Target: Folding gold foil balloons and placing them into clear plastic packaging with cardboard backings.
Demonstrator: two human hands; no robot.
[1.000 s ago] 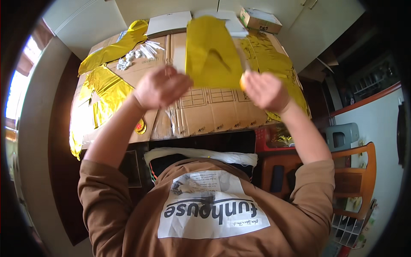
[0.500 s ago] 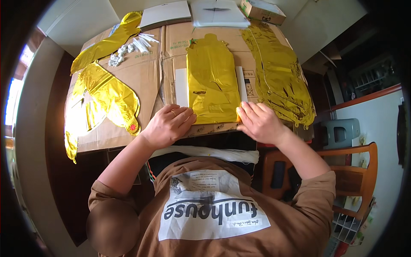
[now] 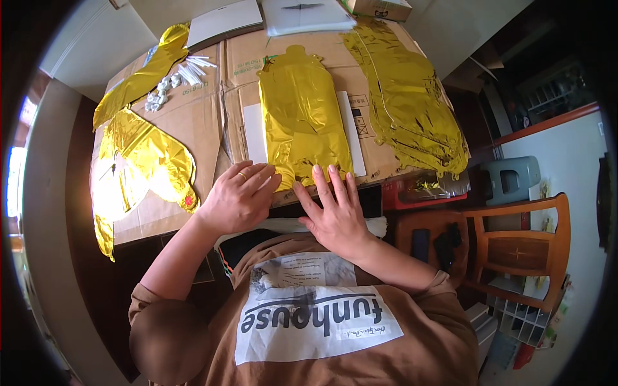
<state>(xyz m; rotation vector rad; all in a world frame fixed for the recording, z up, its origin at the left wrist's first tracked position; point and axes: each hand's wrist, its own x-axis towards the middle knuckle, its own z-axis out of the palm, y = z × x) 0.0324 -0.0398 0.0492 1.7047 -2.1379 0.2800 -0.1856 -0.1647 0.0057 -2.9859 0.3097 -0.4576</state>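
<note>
A gold foil balloon (image 3: 301, 106), flat and folded into a long panel, lies over a white card (image 3: 353, 132) at the table's near edge. My left hand (image 3: 237, 198) has its fingers curled together at the balloon's near left corner, gripping the foil there. Spread fingers of my right hand (image 3: 338, 215) rest on the near edge of the foil, with nothing held. The card shows on both sides of the balloon; the rest of it is hidden.
More gold foil balloons lie at the left (image 3: 149, 151) and right (image 3: 412, 103). White sticks (image 3: 195, 69) and small white pieces (image 3: 158, 98) sit on the cardboard (image 3: 225, 64). White cards (image 3: 225, 24), clear plastic sleeves (image 3: 308, 16) and a box (image 3: 380, 9) stand behind. A wooden chair (image 3: 521, 244) is at right.
My right hand has left the near right corner and moved left, its fingers now spread over the near edge. My left hand stays at the left corner. The view has shifted slightly.
</note>
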